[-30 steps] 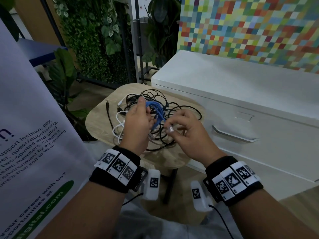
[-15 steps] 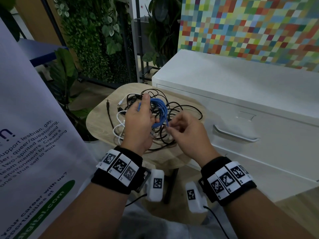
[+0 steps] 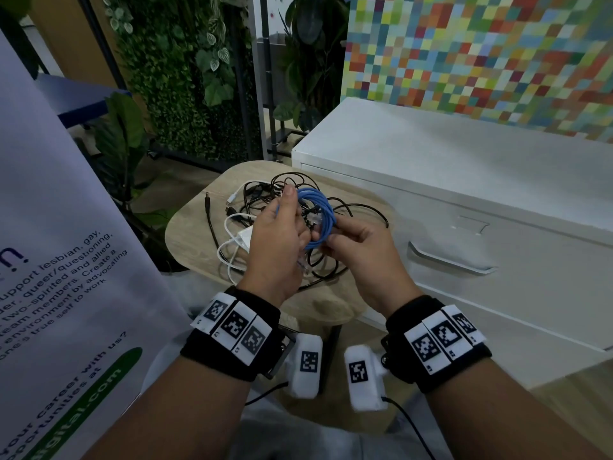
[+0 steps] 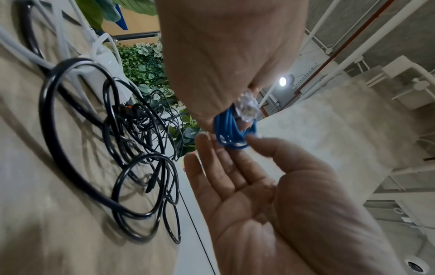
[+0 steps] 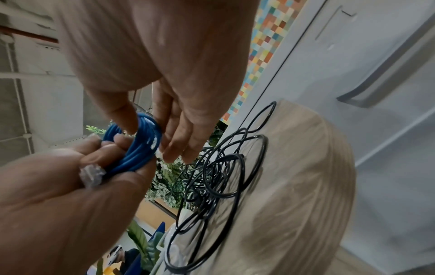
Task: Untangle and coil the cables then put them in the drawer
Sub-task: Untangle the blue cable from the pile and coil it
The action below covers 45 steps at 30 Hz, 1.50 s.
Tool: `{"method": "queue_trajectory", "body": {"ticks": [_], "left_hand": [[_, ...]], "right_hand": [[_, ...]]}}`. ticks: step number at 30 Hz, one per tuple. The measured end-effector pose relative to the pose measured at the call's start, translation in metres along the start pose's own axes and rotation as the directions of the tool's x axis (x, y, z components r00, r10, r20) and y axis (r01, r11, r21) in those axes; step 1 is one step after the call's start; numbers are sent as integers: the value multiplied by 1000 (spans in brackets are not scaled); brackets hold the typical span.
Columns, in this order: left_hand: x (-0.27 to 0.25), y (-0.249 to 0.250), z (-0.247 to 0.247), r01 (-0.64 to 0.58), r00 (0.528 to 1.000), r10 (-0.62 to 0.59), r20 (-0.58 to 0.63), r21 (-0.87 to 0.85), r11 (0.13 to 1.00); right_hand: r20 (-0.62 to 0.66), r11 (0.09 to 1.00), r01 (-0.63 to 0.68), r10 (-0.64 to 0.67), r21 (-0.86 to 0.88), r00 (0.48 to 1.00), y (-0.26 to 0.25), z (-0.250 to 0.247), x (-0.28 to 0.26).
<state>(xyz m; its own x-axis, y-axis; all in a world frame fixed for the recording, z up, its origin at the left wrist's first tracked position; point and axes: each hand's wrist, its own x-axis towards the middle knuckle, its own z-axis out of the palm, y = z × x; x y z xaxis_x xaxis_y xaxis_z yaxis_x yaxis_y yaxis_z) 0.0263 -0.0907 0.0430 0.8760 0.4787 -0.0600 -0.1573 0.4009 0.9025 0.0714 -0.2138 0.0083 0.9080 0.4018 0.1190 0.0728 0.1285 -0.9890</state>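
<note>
A blue cable (image 3: 320,210) wound into a small coil hangs just above the round wooden table (image 3: 189,247). My left hand (image 3: 289,212) pinches its upper left side between thumb and straight fingers. My right hand (image 3: 331,239) grips the lower right of the blue coil (image 5: 139,148), with one clear plug (image 5: 90,176) sticking out of its grip. Under my hands a tangle of black cables (image 3: 361,207) lies on the table, and a white cable with its charger (image 3: 243,239) lies to the left. The white cabinet's drawer (image 3: 514,260) is closed.
The cabinet stands right against the table's right side, its metal handle (image 3: 451,262) near my right hand. A printed banner (image 3: 66,277) rises close on the left. Plants (image 3: 185,78) and a black frame stand behind the table.
My right hand has moved from pinching a loose end to gripping the coil's lower right. The blue coil has risen slightly and now stands clear between both hands.
</note>
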Motion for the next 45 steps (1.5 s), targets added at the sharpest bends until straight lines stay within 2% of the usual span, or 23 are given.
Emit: {"method": "queue_trajectory", "body": {"ticks": [5,9,12,15,18,24,34,36,41,45], "left_hand": [[4,-4,-4,-53,999,52,17,49,997],[5,-8,-5,-192,981,188,42,182,964],[5,-11,-6,-253,967,251,40,260,932],[7,-15,-6,-249,967,251,33,287,925],[8,-14,-4,-221,974,227,1,237,946],[5,-18,-2,-243,967,254,5,308,920],[14,-32,-6,-320,898,407,-171,381,867],[17,-32,-9,-322,892,415,-177,394,861],[19,-24,-10,-320,923,376,-78,387,865],[13,-21,-8,-357,927,374,29,378,854]], "right_hand": [[-16,989,-78,81,127,997,1,6,-1],[-60,979,-120,132,164,989,6,10,-1],[-100,966,-145,169,217,981,9,14,3],[-114,963,-166,193,214,974,7,15,5],[-80,949,-198,224,245,971,5,15,3],[-139,956,-150,189,252,972,1,15,2],[-206,987,-105,129,125,970,1,19,2],[-178,987,-102,124,128,976,0,19,2],[9,969,-151,152,198,988,-5,11,0],[113,985,-131,119,110,986,-11,7,1]]}}
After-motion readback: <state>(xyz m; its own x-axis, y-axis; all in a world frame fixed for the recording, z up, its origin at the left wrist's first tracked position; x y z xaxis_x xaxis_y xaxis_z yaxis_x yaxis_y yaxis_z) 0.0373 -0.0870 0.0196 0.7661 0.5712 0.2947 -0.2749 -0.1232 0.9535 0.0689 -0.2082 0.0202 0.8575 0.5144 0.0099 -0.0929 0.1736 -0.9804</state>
